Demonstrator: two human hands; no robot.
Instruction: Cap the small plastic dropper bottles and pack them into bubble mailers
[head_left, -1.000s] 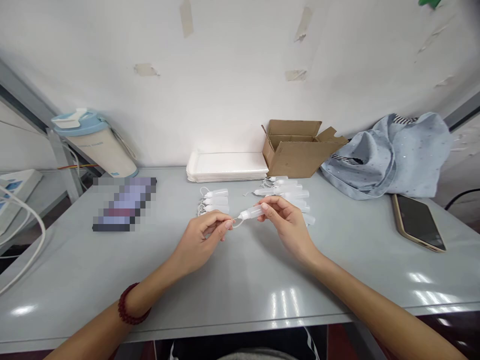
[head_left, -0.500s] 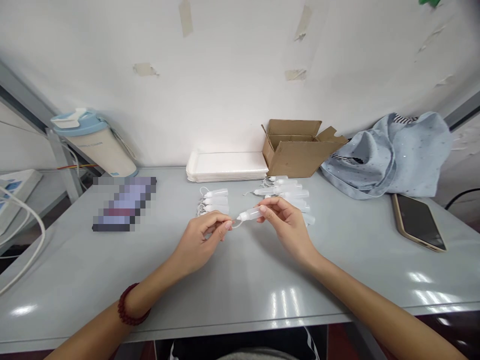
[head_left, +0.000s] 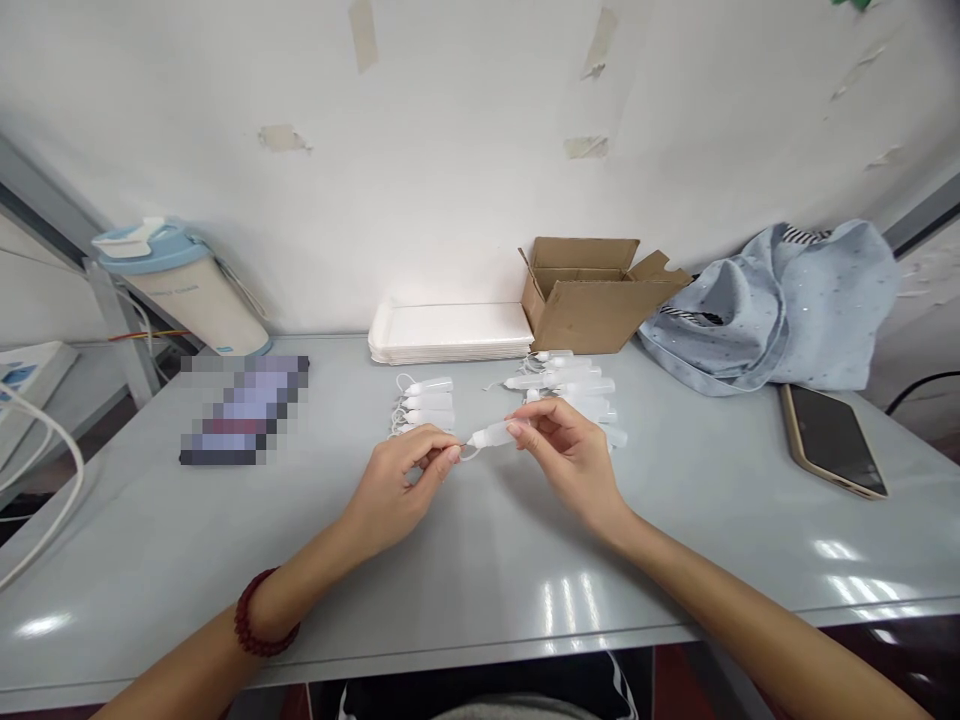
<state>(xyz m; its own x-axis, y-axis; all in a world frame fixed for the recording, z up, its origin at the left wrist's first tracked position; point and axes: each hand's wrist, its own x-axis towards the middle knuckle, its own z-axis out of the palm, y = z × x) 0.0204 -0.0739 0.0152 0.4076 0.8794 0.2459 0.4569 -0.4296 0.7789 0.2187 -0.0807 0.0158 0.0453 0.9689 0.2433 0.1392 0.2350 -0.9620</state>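
Note:
My right hand [head_left: 566, 450] pinches the body of a small translucent white squeeze bottle [head_left: 491, 434], held tilted above the table with its narrow tip pointing left. From the bottle's neck a thin white strap curves into the fingertips of my left hand [head_left: 409, 480]. Those fingers are closed at the tip, around what looks like the small tethered cap, mostly hidden by them. Several similar bottles [head_left: 429, 400] with looped straps lie in a row beyond my left hand. Behind my right hand lies a looser group of such bottles [head_left: 589, 387], partly covered by it.
White stacked trays [head_left: 450, 340] and an open cardboard box [head_left: 592, 315] stand against the wall. A blue-lidded tumbler [head_left: 195, 300] and a pixelated phone [head_left: 247, 405] are at left. On the right are a light blue cloth bag [head_left: 780, 310] and another phone [head_left: 832, 440]. The grey table [head_left: 465, 590] ends near my body.
Both hands keep their grips and the bottle stays between them, with only a slight shift. The whole view has moved a little to the left.

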